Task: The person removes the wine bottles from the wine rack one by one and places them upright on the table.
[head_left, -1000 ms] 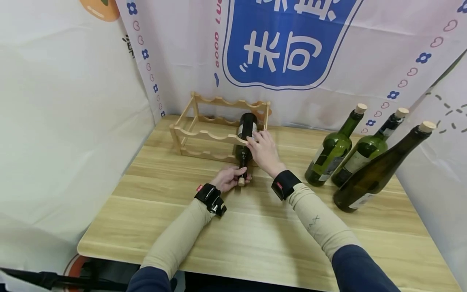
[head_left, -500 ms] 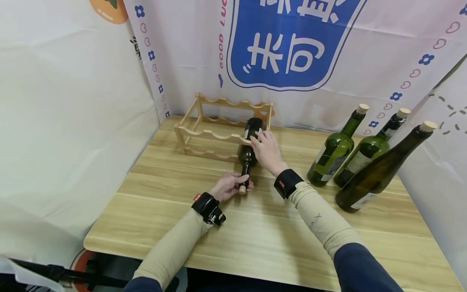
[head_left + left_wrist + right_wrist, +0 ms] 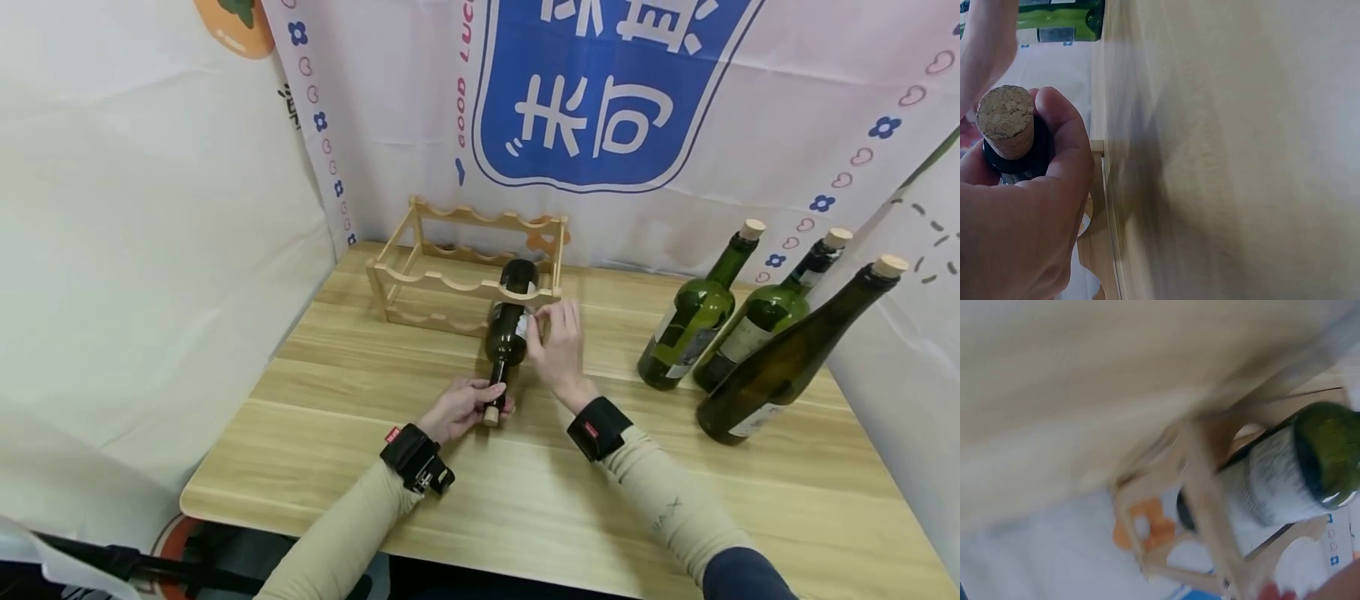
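Note:
My left hand (image 3: 459, 408) grips the neck of a dark green wine bottle (image 3: 507, 333), its cork (image 3: 1005, 115) pointing toward me. The bottle lies in the right end of a wooden wine rack (image 3: 442, 283), its base inside and its shoulder and neck out in front. In the right wrist view, its pale label (image 3: 1275, 475) shows past the blurred rack. My right hand (image 3: 558, 350) is beside the bottle's right side, by the rack's front corner, fingers loosely bent and holding nothing; whether a fingertip touches the glass I cannot tell.
Three corked bottles stand on the right of the wooden table (image 3: 300, 400): a green one (image 3: 690, 312), another green one (image 3: 757, 321) behind, and a taller brown-green one (image 3: 787, 362) nearest me. A printed cloth (image 3: 405, 108) hangs behind the rack.
The bottle has slid out of the rack toward me, neck first, with my left hand on it. My right hand has come off the rack's front rail and moved toward me.

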`<control>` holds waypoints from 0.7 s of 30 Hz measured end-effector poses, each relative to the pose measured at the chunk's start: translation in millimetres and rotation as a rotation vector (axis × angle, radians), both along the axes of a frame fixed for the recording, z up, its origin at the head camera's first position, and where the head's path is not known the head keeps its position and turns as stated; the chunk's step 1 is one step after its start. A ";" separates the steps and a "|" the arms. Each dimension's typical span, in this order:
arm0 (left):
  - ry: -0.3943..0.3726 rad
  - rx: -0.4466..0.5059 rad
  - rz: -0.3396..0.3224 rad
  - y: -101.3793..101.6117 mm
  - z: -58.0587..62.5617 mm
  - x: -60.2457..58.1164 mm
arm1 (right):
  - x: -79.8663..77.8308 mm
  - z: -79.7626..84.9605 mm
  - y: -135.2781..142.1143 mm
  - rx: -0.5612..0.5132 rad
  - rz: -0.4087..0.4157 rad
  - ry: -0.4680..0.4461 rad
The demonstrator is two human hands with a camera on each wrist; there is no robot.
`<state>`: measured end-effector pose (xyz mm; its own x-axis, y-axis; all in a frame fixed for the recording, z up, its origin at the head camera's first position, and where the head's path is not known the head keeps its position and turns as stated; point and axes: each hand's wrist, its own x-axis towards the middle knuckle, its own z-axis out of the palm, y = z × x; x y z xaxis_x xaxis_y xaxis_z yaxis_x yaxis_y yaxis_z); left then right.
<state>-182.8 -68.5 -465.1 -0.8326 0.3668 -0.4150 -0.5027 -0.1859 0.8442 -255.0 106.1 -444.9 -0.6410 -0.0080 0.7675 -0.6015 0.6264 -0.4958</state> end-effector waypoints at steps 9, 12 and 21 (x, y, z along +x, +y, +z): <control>0.011 0.000 -0.024 -11.9 0.7 26.4 | 8.3 -4.5 -2.8 -0.356 0.005 -0.872; 0.008 -0.007 -0.031 -15.1 1.7 33.7 | 6.3 -2.9 -3.6 -0.545 0.144 -1.115; 0.050 -0.034 -0.079 -22.4 1.8 56.1 | 9.3 -7.2 -14.8 -0.803 0.248 -1.259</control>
<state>-126.7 -90.9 -463.2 -0.8217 0.4182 -0.3871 -0.4718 -0.1182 0.8738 -245.7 91.3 -452.1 -0.9090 -0.0697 -0.4109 0.4163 -0.1030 -0.9034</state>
